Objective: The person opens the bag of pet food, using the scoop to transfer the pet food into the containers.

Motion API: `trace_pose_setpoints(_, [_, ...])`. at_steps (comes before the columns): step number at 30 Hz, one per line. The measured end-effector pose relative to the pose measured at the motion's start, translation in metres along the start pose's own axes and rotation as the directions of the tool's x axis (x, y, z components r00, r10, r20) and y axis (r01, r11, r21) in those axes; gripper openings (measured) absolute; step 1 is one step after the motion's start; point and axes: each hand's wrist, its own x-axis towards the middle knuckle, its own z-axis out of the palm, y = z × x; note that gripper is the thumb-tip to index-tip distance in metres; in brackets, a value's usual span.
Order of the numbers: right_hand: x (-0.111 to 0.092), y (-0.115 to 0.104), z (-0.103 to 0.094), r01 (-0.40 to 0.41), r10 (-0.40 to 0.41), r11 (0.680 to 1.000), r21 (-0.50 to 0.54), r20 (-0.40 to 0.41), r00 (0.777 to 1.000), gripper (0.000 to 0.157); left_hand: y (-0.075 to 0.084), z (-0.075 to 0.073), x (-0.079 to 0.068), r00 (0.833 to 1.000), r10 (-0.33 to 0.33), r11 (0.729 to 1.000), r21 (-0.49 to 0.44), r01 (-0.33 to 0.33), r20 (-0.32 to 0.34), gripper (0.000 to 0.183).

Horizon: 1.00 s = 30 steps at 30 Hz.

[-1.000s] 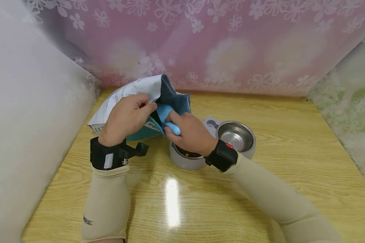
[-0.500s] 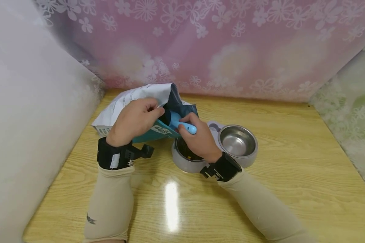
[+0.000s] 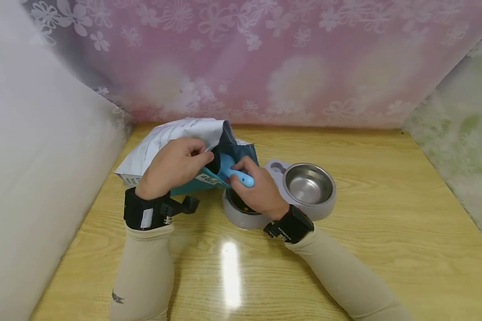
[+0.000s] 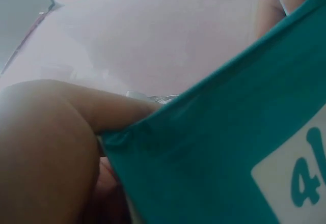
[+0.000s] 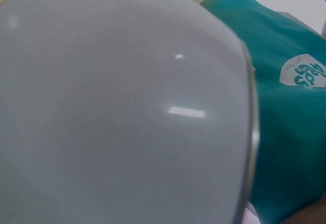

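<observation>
A white and teal pet food bag lies on its side at the left, its mouth facing right. My left hand pinches the edge of that mouth between thumb and fingers; in the left wrist view the teal panel runs up to the fingers. My right hand grips the handle of a blue scoop, whose cup sits inside the bag's mouth, its contents hidden. Below the right hand is the left bowl of a grey double pet bowl, with some dark and yellow bits inside, partly covered by the hand.
The double bowl's right side holds a shiny steel bowl. In the right wrist view the grey bowl wall fills most of the picture. A white wall borders the wooden table at left, and a pink flowered cloth hangs behind.
My right hand has drawn the scoop's handle rightward and down from the bag's mouth, and its wrist has turned. My left hand keeps its pinch on the bag's edge.
</observation>
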Motion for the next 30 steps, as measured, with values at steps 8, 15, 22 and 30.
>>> trace_pose_setpoints(8, [-0.004, 0.002, 0.007, 0.03, -0.03, 0.998, -0.052, -0.011, 0.999, 0.021, -0.005, 0.001, -0.005, 1.0, -0.014, 1.0, -0.026, 0.015, 0.024, 0.037])
trace_pose_setpoints(15, [-0.004, 0.001, 0.006, 0.032, -0.033, 0.997, -0.065, -0.019, 0.999, 0.031, -0.003, 0.0, -0.004, 0.999, -0.027, 0.999, -0.029, 0.028, 0.036, 0.038])
trace_pose_setpoints(22, [-0.004, -0.018, 0.002, 0.086, -0.088, 0.993, -0.082, -0.025, 0.996, 0.033, -0.001, -0.001, -0.003, 0.999, -0.02, 0.999, -0.026, 0.02, 0.034, 0.038])
trace_pose_setpoints(30, [-0.007, -0.037, -0.003, 0.092, -0.097, 0.992, -0.09, -0.057, 0.994, 0.03, 0.001, -0.001, -0.003, 0.999, -0.026, 0.999, -0.027, 0.027, 0.037, 0.038])
